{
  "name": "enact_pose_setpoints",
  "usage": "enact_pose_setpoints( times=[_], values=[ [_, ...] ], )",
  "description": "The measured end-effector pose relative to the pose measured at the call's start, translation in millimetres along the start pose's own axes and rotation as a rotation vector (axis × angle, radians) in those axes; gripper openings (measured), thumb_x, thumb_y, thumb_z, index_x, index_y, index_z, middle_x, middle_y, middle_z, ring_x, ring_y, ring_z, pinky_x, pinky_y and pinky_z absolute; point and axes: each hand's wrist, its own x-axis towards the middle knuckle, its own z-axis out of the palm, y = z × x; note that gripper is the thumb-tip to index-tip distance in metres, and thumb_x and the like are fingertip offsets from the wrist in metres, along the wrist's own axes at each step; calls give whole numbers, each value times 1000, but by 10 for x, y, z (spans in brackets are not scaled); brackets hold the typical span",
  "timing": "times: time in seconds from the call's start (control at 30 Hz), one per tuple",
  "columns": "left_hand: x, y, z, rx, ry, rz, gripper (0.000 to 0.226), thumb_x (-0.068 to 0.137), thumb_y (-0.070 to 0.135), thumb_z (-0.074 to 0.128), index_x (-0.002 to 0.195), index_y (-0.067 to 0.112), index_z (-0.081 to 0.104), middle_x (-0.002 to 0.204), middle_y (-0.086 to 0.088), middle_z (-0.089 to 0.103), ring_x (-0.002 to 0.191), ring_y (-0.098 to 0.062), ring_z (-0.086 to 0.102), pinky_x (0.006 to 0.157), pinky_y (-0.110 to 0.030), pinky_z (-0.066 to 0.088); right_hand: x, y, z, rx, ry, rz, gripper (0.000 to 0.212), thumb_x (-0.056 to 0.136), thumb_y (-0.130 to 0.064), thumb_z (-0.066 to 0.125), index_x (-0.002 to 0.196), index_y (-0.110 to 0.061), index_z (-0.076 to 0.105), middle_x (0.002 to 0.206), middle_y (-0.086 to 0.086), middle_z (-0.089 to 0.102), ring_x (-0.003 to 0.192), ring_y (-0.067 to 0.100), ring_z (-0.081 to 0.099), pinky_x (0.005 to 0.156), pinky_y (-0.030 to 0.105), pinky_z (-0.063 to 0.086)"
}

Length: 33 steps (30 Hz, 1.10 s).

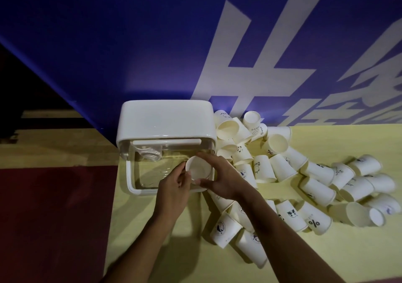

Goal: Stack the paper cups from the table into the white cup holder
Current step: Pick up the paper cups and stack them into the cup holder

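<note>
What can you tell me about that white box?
The white cup holder looks like plastic: a rounded opaque top, a clear body below, a white bottom rim. It stands at the table's left edge by a blue wall. Loose cups crowd its right side; the left hand and right hand hold a paper cup at its clear body.

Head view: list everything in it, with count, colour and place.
White plastic cup holder: one, white with clear front, table's left end, by the wall.
Held white paper cup: one, white, mouth up, at the holder's open front.
Loose printed paper cups: dozens, white, tumbled right of the holder.
Yellow table: one, yellow, under holder and cups.
Blue wall banner: one, blue with white characters, behind the table.
Red floor: one, dark red, left.
Left hand: one, grips the held cup's left rim.
Right hand: one, grips its right side.
</note>
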Motion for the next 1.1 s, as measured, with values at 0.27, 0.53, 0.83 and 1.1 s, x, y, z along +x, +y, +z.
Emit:
enact_pose_setpoints(
  times=[0.27,0.53,0.83,1.1],
  values=[
    [-89,33,63,64,125,-27,39,102,34,58,139,22,58,126,1,69,105,-10,63,87,-28,49,-197,-64,-137,88,71,-32,75,84,-47,80,150,-31,48,146,-15,55,129,-3,50,107,16,41],
    [-373,552,660,270,103,484,37,94,41,51,124,19,58,117,2,61,108,-9,55,89,-20,46,-990,549,-688,150,327,258,43,92,-49,70,132,-36,65,121,-21,68,101,-4,64,82,20,53],
    [448,1391,2399,540,-135,304,85,88,58,68,154,23,29,155,-4,42,136,-26,49,97,-38,51,-1617,1580,-1666,195,386,370,27,94,-37,71,120,-32,72,105,-24,72,94,-3,67,76,18,54],
    [947,1625,3280,774,-63,33,80,84,41,78,147,13,37,142,-15,51,125,-35,54,92,-44,51,-2182,2520,-2507,165,431,389,18,94,-33,71,112,-33,72,102,-18,72,88,2,67,70,19,54]
  ],
)
